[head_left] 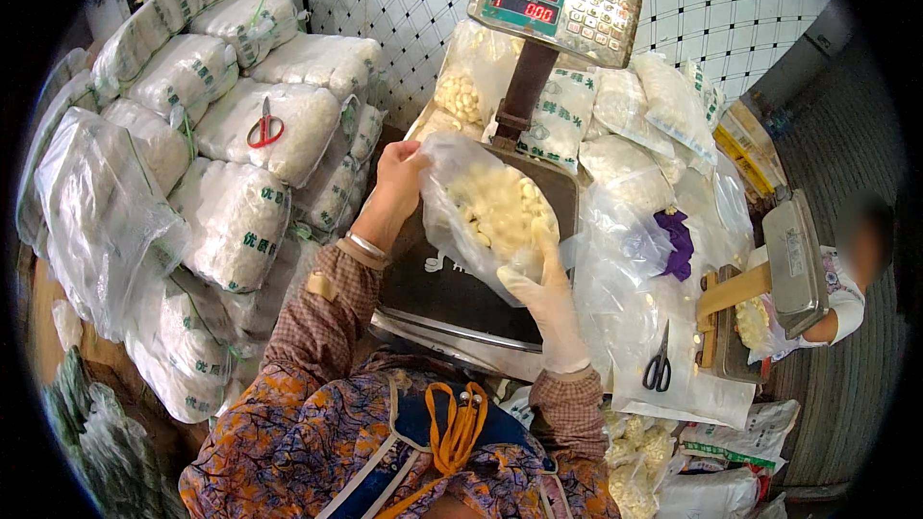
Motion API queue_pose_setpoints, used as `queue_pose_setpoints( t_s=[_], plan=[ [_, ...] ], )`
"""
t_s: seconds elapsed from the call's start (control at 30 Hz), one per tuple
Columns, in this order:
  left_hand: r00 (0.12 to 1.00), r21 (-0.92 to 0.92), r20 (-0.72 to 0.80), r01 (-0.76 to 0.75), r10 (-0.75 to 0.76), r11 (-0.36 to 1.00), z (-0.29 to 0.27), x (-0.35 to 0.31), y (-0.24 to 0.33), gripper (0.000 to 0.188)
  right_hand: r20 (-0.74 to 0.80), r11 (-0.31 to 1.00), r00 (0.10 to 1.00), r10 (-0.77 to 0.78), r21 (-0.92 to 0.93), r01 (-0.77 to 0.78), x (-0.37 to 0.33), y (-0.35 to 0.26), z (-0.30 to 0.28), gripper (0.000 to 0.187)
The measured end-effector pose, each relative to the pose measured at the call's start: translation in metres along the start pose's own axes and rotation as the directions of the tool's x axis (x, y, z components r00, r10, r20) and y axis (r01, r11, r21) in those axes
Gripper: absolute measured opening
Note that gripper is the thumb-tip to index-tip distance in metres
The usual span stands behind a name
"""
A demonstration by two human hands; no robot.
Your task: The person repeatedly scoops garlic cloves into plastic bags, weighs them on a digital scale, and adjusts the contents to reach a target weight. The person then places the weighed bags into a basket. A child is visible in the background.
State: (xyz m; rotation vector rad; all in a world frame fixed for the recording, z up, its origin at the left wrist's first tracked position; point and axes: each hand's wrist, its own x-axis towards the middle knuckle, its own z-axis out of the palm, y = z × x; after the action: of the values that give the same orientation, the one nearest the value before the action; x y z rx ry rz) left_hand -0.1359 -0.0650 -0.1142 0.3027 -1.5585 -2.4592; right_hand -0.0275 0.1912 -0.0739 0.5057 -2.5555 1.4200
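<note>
Position: the translucent plastic bag of small, pale-yellow pieces (502,211) is over the black-platformed electronic scale (452,312). The left hand (396,178) pinches the bag toward the scale's left side; the white-gloved right hand (546,303) grips it toward the right. Support both ends evenly (platform contact cannot be confirmed) to prevent spillage.
</note>
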Motion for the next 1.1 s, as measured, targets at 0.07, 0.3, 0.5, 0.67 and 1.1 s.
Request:
queue_pose_setpoints(
  t_s=[0.07, 0.3, 0.5, 0.67, 1.1],
  plan=[
    [0.995, -0.249, -0.042, 0.074, -0.087, 0.966, -0.004, -0.002, 0.004, 0.021, -0.034, 0.979, 0.997, 0.069, -0.189, -0.074, 0.004, 0.01, -0.011, 0.043],
    [0.943, -0.428, 0.106, 0.329, -0.314, 0.842, -0.026, -0.025, 0.01, 0.009, -0.093, 0.239, 0.809, 0.581, 0.969, -0.06, 0.037, 0.041, -0.064, 0.02],
    [0.887, 0.492, 0.314, -0.457, 0.338, 0.741, -0.031, -0.031, 0.025, 0.025, -0.113, 0.345, 0.825, 0.554, 0.933, -0.104, 0.034, 0.04, -0.062, 0.024],
    [0.785, 0.765, 0.539, -0.608, 0.306, 0.211, -0.011, -0.044, 0.053, 0.04, -0.434, 0.96, 0.857, 0.278, 0.133, -0.244, 0.02, 0.003, -0.07, 0.032],
    [0.438, 0.479, 0.878, -0.803, -0.194, 0.355, 0.001, -0.094, 0.043, 0.02, 0.156, 0.839, 0.985, -0.074, -0.524, 0.146, 0.092, -0.026, 0.036, 0.024]
  ],
)
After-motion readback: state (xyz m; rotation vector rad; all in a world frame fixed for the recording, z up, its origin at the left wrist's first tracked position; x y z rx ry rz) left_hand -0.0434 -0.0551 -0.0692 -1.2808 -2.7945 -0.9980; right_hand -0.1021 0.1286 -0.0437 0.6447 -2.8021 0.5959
